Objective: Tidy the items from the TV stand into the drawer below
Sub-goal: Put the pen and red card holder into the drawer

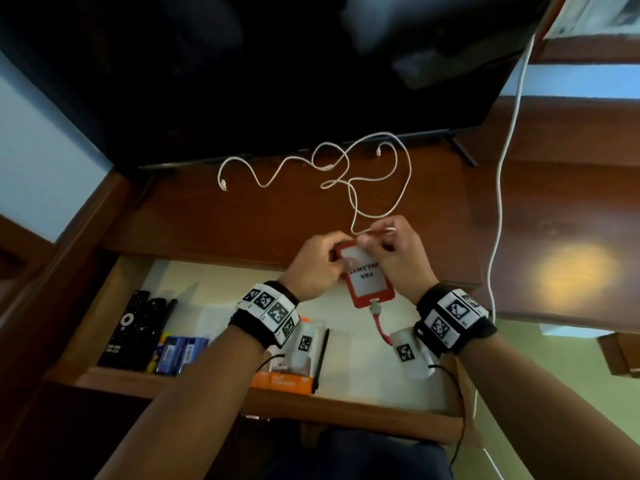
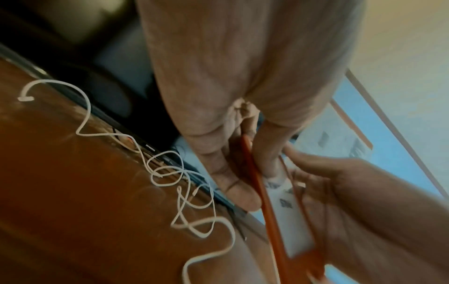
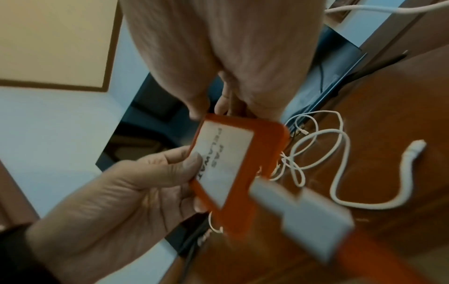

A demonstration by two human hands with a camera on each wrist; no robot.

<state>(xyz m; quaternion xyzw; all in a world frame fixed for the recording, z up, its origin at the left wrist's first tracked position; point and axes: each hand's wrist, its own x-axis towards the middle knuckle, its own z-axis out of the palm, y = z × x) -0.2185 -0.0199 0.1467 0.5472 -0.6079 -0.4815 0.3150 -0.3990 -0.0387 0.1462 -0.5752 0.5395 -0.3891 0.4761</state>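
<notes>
A red badge holder [image 1: 367, 282] [image 2: 289, 221] [image 3: 226, 163] with a white card is held up over the open drawer [image 1: 363, 379]. My left hand [image 1: 317, 265] [image 3: 157, 182] pinches its left edge, thumb on the card face. My right hand [image 1: 391, 251] [image 3: 230, 107] grips its top end. Its metal clip [image 1: 375, 308] and red strap [image 1: 381, 329] hang down toward me. A loose white cable [image 1: 349, 188] [image 2: 170, 173] [image 3: 340, 153] lies tangled on the TV stand [image 1: 242, 216], one plug end just behind my right fingers.
The drawer holds black remotes [image 1: 131, 327] at the left, a blue battery pack [image 1: 180, 353] and an orange box [image 1: 291, 379] at the front. The TV [image 1: 242, 81] stands at the back of the stand. Another white cable [image 1: 502, 202] hangs down on the right.
</notes>
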